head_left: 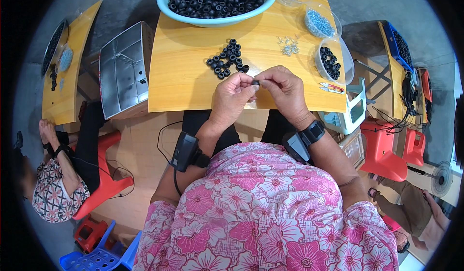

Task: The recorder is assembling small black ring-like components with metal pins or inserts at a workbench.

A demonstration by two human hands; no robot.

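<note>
Head view: both hands met at the table's near edge, fingertip to fingertip. My left hand (237, 91) had a small black ring (255, 82) in a narrow thumb-and-finger pinch, just above the near edge of the table (179, 44). My right hand (282, 90) was also bunched narrow, fingertips right at the ring; couldn't tell whether it gripped the ring too or some tiny piece, too small at this range.

Ring pile (227, 58) lay loose just beyond the left hand; pale clear bits (288, 46) were scattered farther out, to the right. Clear tub (317, 53) with more black rings sat right of the hands, red-handled snips (332, 88) near it by the right edge. Pale blue bowl (217, 22), full of the same rings, stood at the far side.

My read on doing this well: left as the fixture, right for the fine motion. Pinch on the rim, bore uncovered so I could see it. Light pressure; a ring that small would likely spin or pop out if squeezed off-centre. Working over the table rather than the lap seemed safer for drops. Right elbow needed clearance from the snips; knuckles needed clearance from the pile.
</note>
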